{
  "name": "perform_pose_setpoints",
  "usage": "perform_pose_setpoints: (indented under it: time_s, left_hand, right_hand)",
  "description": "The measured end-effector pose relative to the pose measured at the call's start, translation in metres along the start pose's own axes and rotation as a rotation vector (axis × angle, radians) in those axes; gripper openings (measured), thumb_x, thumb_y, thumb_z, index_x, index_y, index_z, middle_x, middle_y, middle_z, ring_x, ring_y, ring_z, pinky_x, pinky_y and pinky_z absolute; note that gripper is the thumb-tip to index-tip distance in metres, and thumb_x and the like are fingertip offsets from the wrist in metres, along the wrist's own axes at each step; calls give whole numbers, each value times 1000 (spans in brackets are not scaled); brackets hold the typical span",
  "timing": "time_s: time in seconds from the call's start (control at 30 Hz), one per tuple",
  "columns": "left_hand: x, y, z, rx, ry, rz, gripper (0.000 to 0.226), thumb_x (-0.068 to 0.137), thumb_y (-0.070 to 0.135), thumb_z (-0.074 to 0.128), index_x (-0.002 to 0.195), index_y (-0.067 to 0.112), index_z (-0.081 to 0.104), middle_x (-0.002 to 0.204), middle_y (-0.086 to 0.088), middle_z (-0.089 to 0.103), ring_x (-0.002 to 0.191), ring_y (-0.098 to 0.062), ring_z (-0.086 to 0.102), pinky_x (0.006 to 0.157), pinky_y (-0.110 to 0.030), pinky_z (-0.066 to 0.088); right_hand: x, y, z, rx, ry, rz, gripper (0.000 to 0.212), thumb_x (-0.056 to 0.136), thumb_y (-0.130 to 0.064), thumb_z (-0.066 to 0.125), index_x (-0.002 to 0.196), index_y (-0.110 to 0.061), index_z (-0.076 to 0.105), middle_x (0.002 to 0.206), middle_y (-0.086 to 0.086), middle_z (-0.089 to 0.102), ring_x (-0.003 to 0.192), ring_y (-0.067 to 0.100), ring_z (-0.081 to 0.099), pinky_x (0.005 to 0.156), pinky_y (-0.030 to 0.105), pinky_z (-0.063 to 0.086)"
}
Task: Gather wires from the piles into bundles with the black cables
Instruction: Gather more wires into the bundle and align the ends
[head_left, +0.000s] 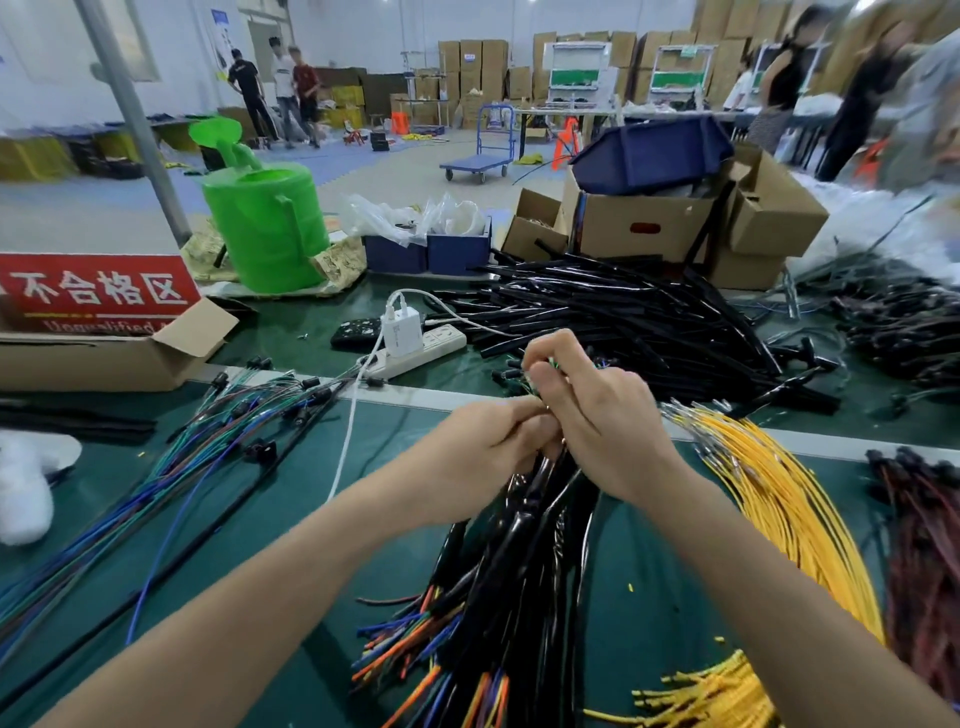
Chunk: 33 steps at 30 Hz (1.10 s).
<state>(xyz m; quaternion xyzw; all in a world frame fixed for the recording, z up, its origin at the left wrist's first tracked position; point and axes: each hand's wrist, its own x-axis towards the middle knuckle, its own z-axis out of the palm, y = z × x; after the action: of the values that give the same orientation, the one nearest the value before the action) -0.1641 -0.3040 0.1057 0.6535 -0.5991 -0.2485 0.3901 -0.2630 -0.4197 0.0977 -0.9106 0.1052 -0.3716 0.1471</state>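
Note:
A thick bundle of black cables (519, 561) with coloured wire ends runs from the table's near edge up to both hands. My left hand (483, 447) grips the bundle's top end from the left. My right hand (597, 415) curls round the same end from the right, its fingertips pinching thin wire tips above it. A pile of yellow wires (789, 509) fans out on the right. Blue and green wires (197, 457) lie on the left. Loose black cables (649, 322) are heaped beyond the hands.
A white power strip (415, 353) with a charger sits behind the hands. A green watering can (270, 228), cardboard boxes (675, 228) and a red-labelled box (93, 332) line the far side. Dark red wires (924, 545) lie at the right edge. People stand in the background.

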Motion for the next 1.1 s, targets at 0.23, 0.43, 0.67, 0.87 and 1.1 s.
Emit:
perform_pose_setpoints:
  time_s: [0.23,0.43,0.67,0.87,1.1]
  left_hand:
    - [-10,-10,-6,-29,31,28,23,101,14,39,86,9,57,48,18,42,44,1,37,45,-9,29]
    - [-5,0,-17,-115,-96,-56,23,102,15,35,95,7,55,55,6,31,39,-1,28,37,-12,25]
    - [5,22,-21,-229,-23,30,25,102,15,34,80,10,44,44,14,35,37,-1,26,37,-8,25]
    - [-6,21,-27,-248,-2,45,27,102,13,32,79,7,44,45,13,31,37,-1,25,35,-10,23]
    - [-10,15,-39,-68,-128,-108,29,102,20,33,85,7,52,51,6,31,42,-10,24,36,-18,22]
  right_hand:
    - [-8,53,0,244,158,296,27,103,-22,37,81,-14,51,49,-6,34,43,13,30,44,37,30]
    - [23,42,-24,-78,25,103,11,100,-17,41,98,-9,48,44,-3,39,38,21,35,46,31,29]
    - [36,-1,-27,88,-1,-54,34,98,-38,29,97,-14,53,50,-5,41,50,12,40,55,28,33]
    - [24,20,-27,332,-131,265,62,99,-47,28,58,-15,61,72,12,62,75,15,52,78,35,38]
    - [19,14,-46,-271,-189,106,42,102,-33,35,63,-18,34,45,1,32,47,27,35,56,32,24]
